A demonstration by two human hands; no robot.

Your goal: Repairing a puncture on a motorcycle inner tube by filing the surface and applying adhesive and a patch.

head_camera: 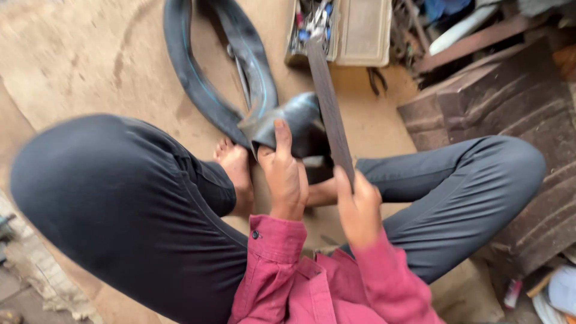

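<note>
I sit on the floor with knees spread, in dark trousers and a red shirt. A black rubber inner tube [198,78] loops across the floor ahead, and one folded section of it is pinched under my left hand [283,174], thumb on top. My right hand [358,207] is blurred and grips the near end of a long flat dark metal file [327,96]. The file slants away from me, crossing the folded rubber just right of my left hand.
An open beige tool box [360,33] with several small tools stands at the back. Dark wooden blocks and planks [498,96] crowd the right side. My bare feet [235,165] rest beneath the tube. Scraps lie at the lower left and right corners.
</note>
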